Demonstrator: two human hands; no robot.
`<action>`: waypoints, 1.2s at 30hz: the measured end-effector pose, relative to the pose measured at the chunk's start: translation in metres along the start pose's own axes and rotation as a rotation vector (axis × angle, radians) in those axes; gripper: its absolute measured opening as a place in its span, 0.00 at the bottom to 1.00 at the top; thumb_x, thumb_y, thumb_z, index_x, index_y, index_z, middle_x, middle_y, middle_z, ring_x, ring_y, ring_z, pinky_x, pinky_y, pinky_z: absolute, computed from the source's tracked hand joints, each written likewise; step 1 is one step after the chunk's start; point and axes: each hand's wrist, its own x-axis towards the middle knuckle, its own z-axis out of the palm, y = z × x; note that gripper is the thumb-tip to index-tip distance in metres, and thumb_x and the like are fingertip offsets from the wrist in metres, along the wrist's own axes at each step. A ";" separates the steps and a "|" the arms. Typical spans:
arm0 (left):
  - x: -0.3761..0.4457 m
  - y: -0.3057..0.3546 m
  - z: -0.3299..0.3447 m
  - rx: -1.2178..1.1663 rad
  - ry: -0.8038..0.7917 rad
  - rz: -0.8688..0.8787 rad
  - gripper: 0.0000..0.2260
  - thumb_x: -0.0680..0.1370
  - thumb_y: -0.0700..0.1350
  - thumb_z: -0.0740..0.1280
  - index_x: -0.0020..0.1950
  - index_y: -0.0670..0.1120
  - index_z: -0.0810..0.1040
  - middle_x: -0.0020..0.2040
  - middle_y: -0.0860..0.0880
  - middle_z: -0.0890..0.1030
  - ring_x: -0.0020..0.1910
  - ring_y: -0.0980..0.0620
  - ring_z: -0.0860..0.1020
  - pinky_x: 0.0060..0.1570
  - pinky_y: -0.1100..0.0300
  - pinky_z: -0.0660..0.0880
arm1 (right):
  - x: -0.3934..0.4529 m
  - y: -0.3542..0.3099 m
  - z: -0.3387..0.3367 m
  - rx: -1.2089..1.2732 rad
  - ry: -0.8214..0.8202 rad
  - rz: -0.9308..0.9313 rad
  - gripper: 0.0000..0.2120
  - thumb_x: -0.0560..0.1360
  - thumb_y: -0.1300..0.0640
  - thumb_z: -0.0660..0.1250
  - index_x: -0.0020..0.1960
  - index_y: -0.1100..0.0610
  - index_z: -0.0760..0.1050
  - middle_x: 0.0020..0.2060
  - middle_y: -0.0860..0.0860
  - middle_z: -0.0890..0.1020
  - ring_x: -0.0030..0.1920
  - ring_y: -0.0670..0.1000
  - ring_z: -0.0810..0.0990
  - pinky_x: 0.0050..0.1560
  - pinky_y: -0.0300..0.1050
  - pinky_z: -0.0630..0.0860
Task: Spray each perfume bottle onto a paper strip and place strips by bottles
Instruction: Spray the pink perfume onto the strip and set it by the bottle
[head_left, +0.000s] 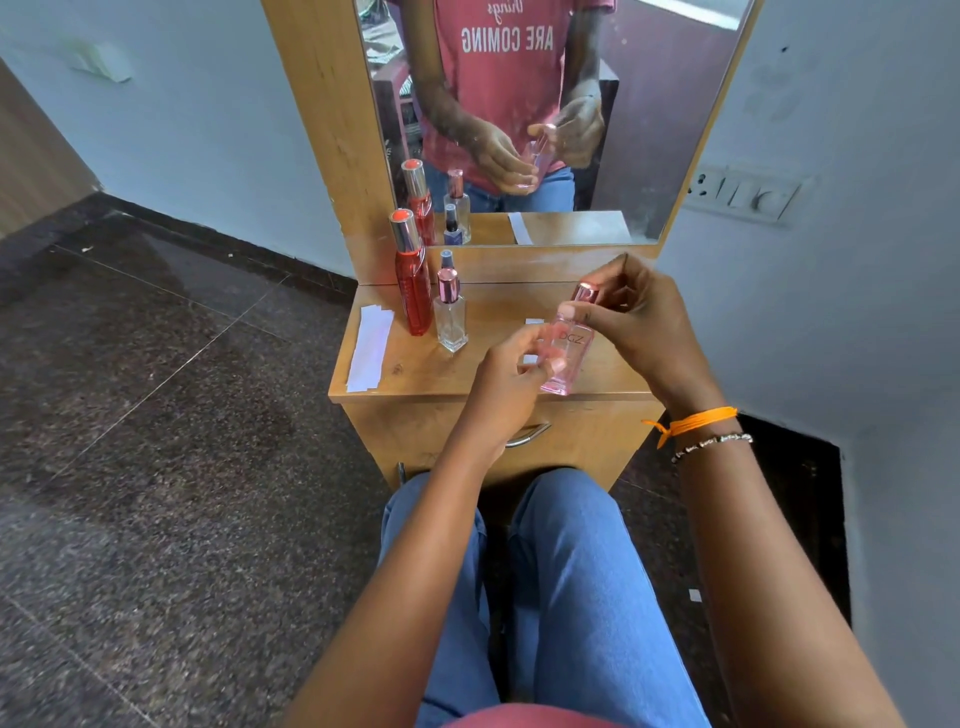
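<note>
I held the pink bottle (565, 347) up in both hands above the front of the wooden dresser top (415, 371), tilted a little with its cap leaning away from me. My right hand (636, 325) was curled round its upper part, thumb pressed across the shoulder just below the pink metallic cap (585, 293), the other fingers bent behind the neck. My left hand (511, 371) gripped the lower body, fingers wrapped over the glass near the printed letters. A white paper strip (532, 338) lay on the top right behind the bottle, mostly hidden by my fingers, so I could not tell whether I was touching it. Farther left, near the back of the top, stood three more bottles close together: a tall red bottle (413, 291) with a silver collar and red cap, a clear square bottle (451, 319) with a pink cap just beside it, and a small dark-capped sprayer (447, 258) behind those. A stack of paper strips (370, 348) lay along the left edge of the top, apart from the bottles. The mirror (597, 156) behind showed my hands and the bottles reflected. An orange thread (696, 421) and a beaded bracelet (711, 444) circled my right wrist.
</note>
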 end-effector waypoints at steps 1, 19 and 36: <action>0.000 0.001 0.000 -0.010 -0.001 0.000 0.13 0.77 0.40 0.64 0.53 0.59 0.76 0.47 0.61 0.78 0.52 0.56 0.77 0.50 0.59 0.74 | -0.001 0.001 0.000 0.017 -0.011 -0.005 0.13 0.69 0.58 0.74 0.51 0.57 0.77 0.41 0.48 0.81 0.43 0.48 0.80 0.50 0.44 0.78; 0.004 -0.002 0.000 0.015 0.009 0.032 0.11 0.76 0.42 0.65 0.56 0.55 0.76 0.50 0.58 0.79 0.53 0.56 0.77 0.46 0.63 0.71 | -0.023 0.018 0.004 0.328 -0.138 0.070 0.15 0.73 0.64 0.68 0.58 0.54 0.76 0.49 0.47 0.85 0.53 0.47 0.83 0.54 0.38 0.78; -0.001 -0.045 0.003 1.033 -0.064 0.058 0.23 0.82 0.53 0.48 0.76 0.46 0.53 0.78 0.51 0.52 0.77 0.44 0.41 0.72 0.44 0.37 | 0.037 0.040 0.037 0.071 0.084 0.004 0.14 0.72 0.72 0.64 0.57 0.64 0.76 0.47 0.53 0.81 0.45 0.47 0.79 0.51 0.34 0.74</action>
